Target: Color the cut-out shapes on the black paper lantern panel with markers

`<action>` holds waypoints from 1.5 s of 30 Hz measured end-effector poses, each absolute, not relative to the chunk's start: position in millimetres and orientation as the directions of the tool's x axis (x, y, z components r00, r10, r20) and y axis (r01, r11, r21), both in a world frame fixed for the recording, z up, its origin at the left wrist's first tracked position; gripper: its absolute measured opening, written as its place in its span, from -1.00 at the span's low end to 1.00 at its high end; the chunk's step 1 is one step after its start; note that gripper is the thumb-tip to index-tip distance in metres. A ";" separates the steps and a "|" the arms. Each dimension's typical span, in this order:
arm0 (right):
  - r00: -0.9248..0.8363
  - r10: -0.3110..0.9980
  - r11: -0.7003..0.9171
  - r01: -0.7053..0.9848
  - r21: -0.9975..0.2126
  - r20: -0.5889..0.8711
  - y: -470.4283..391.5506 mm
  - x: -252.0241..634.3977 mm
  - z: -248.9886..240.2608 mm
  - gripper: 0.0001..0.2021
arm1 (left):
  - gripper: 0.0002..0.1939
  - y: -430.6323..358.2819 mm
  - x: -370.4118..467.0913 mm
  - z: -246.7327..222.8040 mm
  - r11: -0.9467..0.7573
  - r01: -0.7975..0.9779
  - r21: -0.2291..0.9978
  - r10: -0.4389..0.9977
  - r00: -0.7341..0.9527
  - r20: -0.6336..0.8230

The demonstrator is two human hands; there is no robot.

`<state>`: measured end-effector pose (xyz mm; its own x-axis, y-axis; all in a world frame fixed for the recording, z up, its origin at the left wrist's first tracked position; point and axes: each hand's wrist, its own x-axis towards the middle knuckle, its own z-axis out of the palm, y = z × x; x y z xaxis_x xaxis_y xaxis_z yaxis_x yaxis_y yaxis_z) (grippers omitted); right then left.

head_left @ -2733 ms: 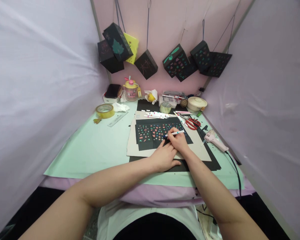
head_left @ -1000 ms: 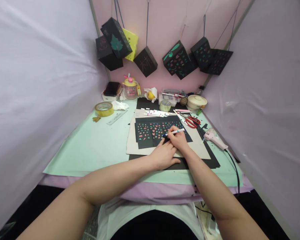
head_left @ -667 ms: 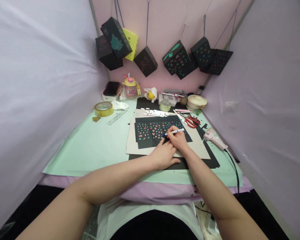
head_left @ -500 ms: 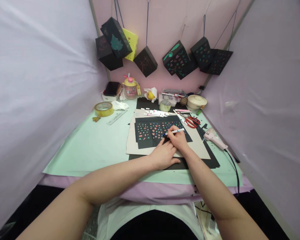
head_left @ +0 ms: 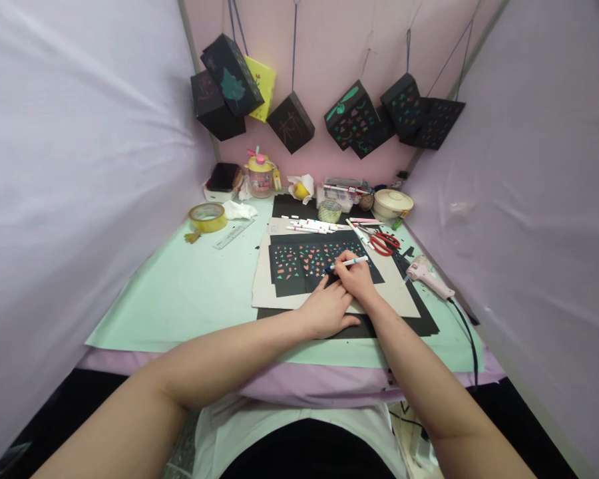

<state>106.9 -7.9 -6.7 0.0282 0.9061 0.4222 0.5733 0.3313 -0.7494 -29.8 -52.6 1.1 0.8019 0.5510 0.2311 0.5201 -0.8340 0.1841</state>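
Note:
Black paper patterned with small coloured hearts, stars and triangles lies on a pale grey board. My right hand grips a white marker pen with a blue tip, which points down at the patterned part of the paper. Flat across the paper's near edge and the board rests my left hand, its fingers stretched out and its thumb apart. My right hand lies against the fingers of the left. Several white markers lie at the board's far edge.
Red-handled scissors and a pink glue gun with a black cord lie on the right. Yellow tape and a clear ruler lie left. Behind stand a bottle and a lidded bowl. Black boxes hang above.

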 end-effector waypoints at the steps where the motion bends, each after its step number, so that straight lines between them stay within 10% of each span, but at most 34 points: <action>1: 0.022 0.907 0.335 0.568 -0.752 0.420 -8.1 106.8 -6.4 -0.89 | -0.39 -52.5 -29.9 0.9 -0.834 0.520 0.184 0.551 0.802 0.232; 45: 0.005 0.904 0.348 0.571 -0.744 0.427 -8.3 107.1 -7.0 -0.89 | -0.39 -52.7 -30.4 1.8 -0.835 0.518 0.186 0.550 0.806 0.221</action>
